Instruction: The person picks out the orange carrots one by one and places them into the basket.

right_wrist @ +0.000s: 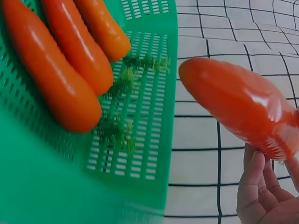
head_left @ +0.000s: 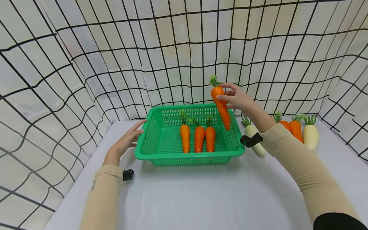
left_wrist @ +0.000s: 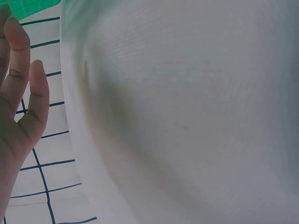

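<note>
Above the right side of a green plastic basket [head_left: 189, 157], my right hand [head_left: 237, 99] pinches a carrot [head_left: 221, 103] near its leafy top, the tip pointing down. In the right wrist view the fingers [right_wrist: 254, 186] grip that carrot [right_wrist: 238, 100] at its thick end. Three more carrots lie side by side in the basket: one on the left [head_left: 185, 138], one in the middle [head_left: 199, 139], one on the right [head_left: 210, 139]. My left hand [head_left: 126, 140] touches the basket's left rim with extended fingers; the left wrist view shows this hand [left_wrist: 21, 93] at its edge.
Right of the basket a white radish [head_left: 254, 140] lies partly behind the right forearm. Farther right are another white radish [head_left: 310, 136] and carrots [head_left: 296, 130] on the white tabletop [head_left: 189, 198]. A black grid net [head_left: 184, 54] over white cloth surrounds the back and sides.
</note>
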A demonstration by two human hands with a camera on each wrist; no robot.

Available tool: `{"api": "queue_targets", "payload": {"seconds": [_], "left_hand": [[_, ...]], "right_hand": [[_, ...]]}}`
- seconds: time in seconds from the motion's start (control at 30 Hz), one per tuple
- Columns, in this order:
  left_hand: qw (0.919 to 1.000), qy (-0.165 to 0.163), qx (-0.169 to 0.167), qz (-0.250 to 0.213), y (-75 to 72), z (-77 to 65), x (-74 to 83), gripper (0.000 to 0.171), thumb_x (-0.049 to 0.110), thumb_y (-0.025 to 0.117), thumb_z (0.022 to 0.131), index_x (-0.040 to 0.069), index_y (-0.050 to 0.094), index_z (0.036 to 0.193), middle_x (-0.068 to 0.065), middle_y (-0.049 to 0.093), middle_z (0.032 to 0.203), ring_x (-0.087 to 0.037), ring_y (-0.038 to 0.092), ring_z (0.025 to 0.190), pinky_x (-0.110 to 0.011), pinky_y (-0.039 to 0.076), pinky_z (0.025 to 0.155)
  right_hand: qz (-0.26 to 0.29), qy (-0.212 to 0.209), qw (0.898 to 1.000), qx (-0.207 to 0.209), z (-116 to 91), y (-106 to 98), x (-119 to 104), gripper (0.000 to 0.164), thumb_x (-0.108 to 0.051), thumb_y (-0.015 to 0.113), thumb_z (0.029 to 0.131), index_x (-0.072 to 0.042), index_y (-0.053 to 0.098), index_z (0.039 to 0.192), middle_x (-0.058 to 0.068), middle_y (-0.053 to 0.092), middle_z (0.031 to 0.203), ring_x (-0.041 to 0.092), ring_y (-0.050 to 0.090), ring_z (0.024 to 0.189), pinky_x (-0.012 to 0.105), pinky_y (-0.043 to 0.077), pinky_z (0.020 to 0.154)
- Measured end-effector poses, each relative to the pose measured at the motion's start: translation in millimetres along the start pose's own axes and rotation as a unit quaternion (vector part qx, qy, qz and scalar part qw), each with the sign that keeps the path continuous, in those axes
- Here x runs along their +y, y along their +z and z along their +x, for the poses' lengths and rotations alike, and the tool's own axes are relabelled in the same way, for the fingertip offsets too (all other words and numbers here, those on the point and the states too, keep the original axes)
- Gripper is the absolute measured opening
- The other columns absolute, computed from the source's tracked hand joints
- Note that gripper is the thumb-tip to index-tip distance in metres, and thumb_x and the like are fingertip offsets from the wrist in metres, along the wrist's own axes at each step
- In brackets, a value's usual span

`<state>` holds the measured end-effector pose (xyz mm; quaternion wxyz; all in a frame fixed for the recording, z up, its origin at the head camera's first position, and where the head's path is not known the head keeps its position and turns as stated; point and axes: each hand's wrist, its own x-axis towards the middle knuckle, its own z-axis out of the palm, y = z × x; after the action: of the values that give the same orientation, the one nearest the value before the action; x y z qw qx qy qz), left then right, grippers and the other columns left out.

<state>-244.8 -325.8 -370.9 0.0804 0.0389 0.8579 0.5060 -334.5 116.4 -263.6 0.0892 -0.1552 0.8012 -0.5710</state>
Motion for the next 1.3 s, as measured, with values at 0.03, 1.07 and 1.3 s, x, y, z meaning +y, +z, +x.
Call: {"api": "queue_targets", "payload": {"seconds": [0.03,1.07,1.3], "left_hand": [[1.0000,-0.001,0.000,-0.001,0.0,0.1,-0.1,0.065,0.046,0.039,0.108,0.029,0.016,0.166,-0.025,0.054,0.140,-0.044,0.052,0.131,-0.065,0.036,0.105],[1.0000,0.003,0.002,0.008,-2.4,-0.6,-1.5,0.063,0.045,0.038,0.109,0.032,0.016,0.166,-0.020,0.062,0.131,-0.040,0.057,0.126,-0.065,0.036,0.105],[1.0000,0.004,0.001,0.001,-2.4,0.4,-2.1,0.063,0.044,0.038,0.109,0.031,0.016,0.166,-0.020,0.062,0.130,-0.040,0.058,0.124,-0.064,0.036,0.105]], "right_hand": [[0.002,0.000,1.000,-0.003,2.2,3.8,0.1,0.060,-0.021,0.063,0.104,-0.014,0.037,0.157,0.022,0.048,0.147,0.038,0.055,0.125,0.054,0.044,0.106],[0.021,0.042,0.996,-0.081,56.1,114.2,13.3,0.058,-0.016,0.065,0.103,-0.021,0.040,0.155,0.024,0.047,0.144,0.041,0.062,0.114,0.054,0.052,0.097],[-0.021,0.027,0.990,-0.134,55.8,137.4,9.3,0.053,-0.012,0.059,0.105,-0.020,0.044,0.155,0.023,0.044,0.147,0.037,0.059,0.122,0.053,0.051,0.098]]}}
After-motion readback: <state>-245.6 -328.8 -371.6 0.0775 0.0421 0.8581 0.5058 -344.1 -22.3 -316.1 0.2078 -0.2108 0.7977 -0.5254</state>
